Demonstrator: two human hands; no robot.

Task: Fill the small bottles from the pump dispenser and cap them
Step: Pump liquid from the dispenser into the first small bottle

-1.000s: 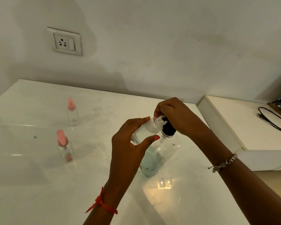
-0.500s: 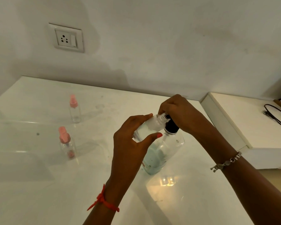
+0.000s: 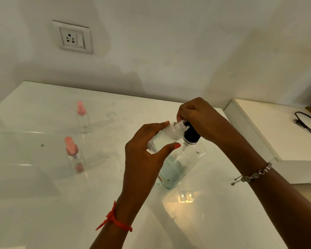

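My left hand [image 3: 144, 155] grips a small clear uncapped bottle [image 3: 166, 135], tilted so that its threaded neck meets the pump's spout. My right hand [image 3: 199, 115] is closed over the black pump head [image 3: 191, 134] of the clear dispenser bottle [image 3: 182, 164], which stands on the white table [image 3: 43, 203] and holds pale blue liquid low down. Two small clear bottles with pink caps stand upright at the left: one nearer [image 3: 74, 155], one farther back [image 3: 83, 116]. The spout itself is hidden under my fingers.
A wall with a socket plate [image 3: 73, 37] rises behind the table. To the right sits a raised white shelf [image 3: 258, 126] with a black cable [image 3: 307, 124] on it. A bright light patch [image 3: 186, 197] lies on the table in front of the dispenser.
The hands, small bottle and dispenser keep nearly the same pose. The view has shifted slightly, and the small bottle's neck sits a little closer under the pump head.
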